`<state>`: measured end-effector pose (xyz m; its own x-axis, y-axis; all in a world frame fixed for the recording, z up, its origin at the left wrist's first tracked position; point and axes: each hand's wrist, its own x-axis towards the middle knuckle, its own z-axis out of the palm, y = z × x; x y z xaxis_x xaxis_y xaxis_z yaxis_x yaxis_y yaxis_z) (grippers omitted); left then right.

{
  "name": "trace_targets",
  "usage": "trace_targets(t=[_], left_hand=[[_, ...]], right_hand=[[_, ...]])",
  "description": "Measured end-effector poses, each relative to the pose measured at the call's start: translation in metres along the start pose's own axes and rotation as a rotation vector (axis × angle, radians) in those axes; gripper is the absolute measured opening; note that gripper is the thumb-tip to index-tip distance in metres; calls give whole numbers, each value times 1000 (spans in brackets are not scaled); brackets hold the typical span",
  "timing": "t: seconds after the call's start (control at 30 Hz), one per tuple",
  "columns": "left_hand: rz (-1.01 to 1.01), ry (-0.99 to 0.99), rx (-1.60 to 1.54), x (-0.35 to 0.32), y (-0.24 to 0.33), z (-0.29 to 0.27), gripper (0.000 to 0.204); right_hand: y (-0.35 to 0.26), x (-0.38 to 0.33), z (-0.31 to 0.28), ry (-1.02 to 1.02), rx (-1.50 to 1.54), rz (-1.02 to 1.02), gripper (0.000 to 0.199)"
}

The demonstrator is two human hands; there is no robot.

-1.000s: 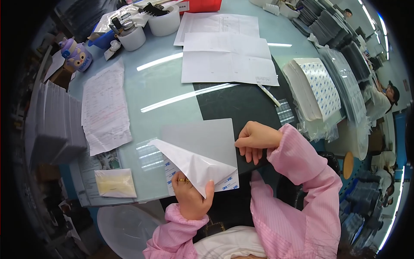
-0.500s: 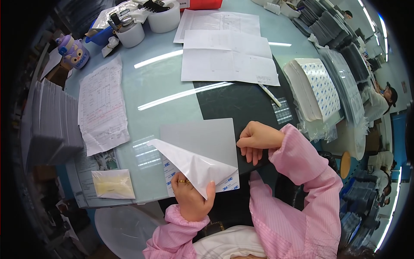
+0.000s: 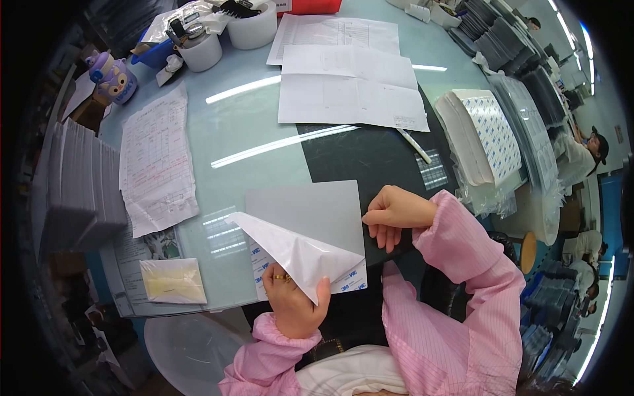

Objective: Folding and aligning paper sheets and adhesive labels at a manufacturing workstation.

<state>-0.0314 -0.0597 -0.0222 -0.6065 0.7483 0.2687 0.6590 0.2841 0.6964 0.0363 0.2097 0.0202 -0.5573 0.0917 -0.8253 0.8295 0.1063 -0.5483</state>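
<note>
Grey sheet (image 3: 304, 204) lies at the near edge of the table (image 3: 257, 135), its right part over the black mat (image 3: 366, 158). Roughly square, no clear long axis. White flap (image 3: 290, 247) is folded back across its near half; the flap's long far edge slants from far left to near right. Blue-printed backing shows along the near side, either side of the flap's tip.

Left hand (image 3: 295, 307): at the near-left, thumb pressed on top of the flap near its tip, fingers tucked under. Gripping the flap.

Right hand (image 3: 401, 214): just beside the sheet's right edge, fingers curled, thumb and index close together. Can't tell if they pinch that edge or only rest by it.

Key relation: flap runs left of the right fingers and nearer the body; its right corner sits just near of them. Left hand is nearer, already on it.

Hidden: left fingertips, under the flap; right fingertips, curled under the palm. Can't make out whether the grey face is sticky. White tubs (image 3: 252, 30) cut off at the far side.
</note>
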Motion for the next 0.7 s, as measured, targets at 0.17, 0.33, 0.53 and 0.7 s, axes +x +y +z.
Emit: trace_targets(t=[0.17,0.33,0.53,0.7], left_hand=[[-1,5,8,0,3,-1,37],[0,9,10,0,2,-1,38],[-2,4,14,-1,2,-1,38],[10,-3,14,-1,1,-1,38]], right_hand=[[-1,-1,1,-3,-5,-17,28],[-3,1,2,10,-16,-9,28],[0,1,1,-2,18,-25,29],[-2,1,3,22,-7,-15,30]])
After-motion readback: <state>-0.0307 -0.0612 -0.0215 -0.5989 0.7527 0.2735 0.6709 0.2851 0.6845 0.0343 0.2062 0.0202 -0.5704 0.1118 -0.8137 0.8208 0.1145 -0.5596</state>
